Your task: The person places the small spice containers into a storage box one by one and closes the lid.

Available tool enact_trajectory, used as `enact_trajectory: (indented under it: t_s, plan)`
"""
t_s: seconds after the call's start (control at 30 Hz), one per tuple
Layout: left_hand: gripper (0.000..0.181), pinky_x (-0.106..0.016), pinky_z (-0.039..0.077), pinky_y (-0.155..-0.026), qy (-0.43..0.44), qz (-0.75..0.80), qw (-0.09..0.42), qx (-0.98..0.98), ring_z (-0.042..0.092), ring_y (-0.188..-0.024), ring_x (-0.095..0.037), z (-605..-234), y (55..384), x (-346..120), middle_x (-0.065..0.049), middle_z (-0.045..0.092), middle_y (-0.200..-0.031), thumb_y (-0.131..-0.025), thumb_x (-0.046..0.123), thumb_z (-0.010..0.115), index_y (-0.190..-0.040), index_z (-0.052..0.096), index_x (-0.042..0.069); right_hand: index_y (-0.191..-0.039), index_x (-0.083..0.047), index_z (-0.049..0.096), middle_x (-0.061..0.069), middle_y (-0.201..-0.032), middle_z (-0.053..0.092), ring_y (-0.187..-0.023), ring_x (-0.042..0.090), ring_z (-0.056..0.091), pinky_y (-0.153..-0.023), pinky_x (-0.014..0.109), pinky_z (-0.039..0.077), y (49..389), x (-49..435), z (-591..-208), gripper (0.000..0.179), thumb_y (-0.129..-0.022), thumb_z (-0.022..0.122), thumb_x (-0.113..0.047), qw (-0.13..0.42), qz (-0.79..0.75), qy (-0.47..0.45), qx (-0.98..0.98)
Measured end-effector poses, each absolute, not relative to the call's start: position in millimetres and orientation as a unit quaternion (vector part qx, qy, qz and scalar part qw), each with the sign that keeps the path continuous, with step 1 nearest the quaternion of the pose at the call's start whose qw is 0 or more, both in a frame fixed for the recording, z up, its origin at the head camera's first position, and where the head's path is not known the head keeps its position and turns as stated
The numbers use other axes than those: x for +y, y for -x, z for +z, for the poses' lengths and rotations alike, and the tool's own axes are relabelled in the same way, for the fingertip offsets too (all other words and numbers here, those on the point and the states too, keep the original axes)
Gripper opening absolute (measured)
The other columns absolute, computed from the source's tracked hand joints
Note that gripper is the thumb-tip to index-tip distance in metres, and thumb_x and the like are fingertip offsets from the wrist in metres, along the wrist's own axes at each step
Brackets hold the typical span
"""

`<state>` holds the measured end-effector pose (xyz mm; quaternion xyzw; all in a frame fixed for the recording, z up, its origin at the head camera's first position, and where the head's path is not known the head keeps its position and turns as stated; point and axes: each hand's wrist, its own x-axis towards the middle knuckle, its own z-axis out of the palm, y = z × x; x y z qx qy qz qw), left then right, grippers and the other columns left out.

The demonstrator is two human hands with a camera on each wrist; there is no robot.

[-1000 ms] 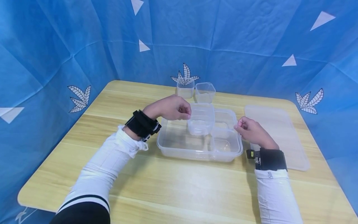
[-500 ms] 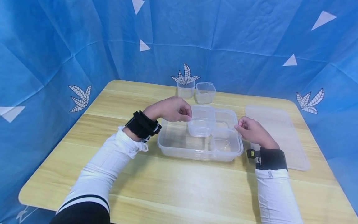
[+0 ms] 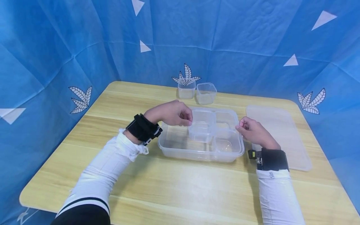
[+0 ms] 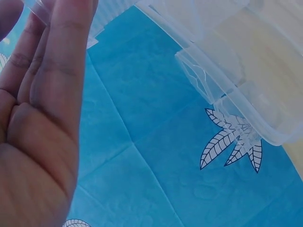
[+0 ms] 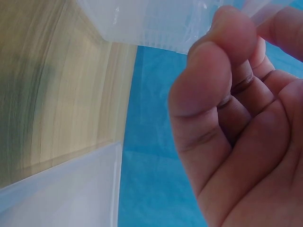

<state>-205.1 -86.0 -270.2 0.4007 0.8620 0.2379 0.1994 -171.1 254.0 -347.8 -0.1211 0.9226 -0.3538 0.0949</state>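
Note:
My left hand (image 3: 175,113) pinches the left rim of a small clear plastic container (image 3: 202,122) between thumb and fingers. That container sits low within the back middle part of a large clear plastic food box (image 3: 185,153); whether it touches the bottom I cannot tell. Two more small containers fill the box's right side, one at the back (image 3: 227,117) and one in front (image 3: 227,142). At the box's right rim, my right hand (image 3: 256,132) pinches the edge with thumb and curled fingers. In the right wrist view those fingertips (image 5: 232,35) meet the clear plastic edge.
Two small clear containers, the left one (image 3: 186,90) and the right one (image 3: 206,93), stand behind the box near the table's back edge. A flat translucent lid (image 3: 281,137) lies to the right, partly under my right forearm. A blue curtain (image 3: 239,37) surrounds the wooden table (image 3: 180,193).
My left hand has lowered the small container into the large box, until its rim is about level with the neighbouring one. The right hand has stayed at the box's rim.

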Motion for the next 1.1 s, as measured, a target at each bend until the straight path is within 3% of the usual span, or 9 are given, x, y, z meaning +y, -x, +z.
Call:
enact_trajectory:
  t_s: [1.1]
  plan:
    - [0.007, -0.028, 0.052, -0.076, -0.437, 0.243, 0.189, 0.845, 0.063, -0.078, -0.011, -270.7, 196.2, -86.1, 0.005, 0.068, -0.084, -0.093, 0.014, 0.067, -0.088, 0.072, 0.012, -0.095, -0.003, 0.048, 0.007, -0.068, 0.054, -0.059, 0.020, 0.051, -0.052, 0.030, 0.040, 171.5, 254.6, -349.1, 0.024, -0.101, 0.053, -0.025, 0.097, -0.354, 0.124, 0.922]
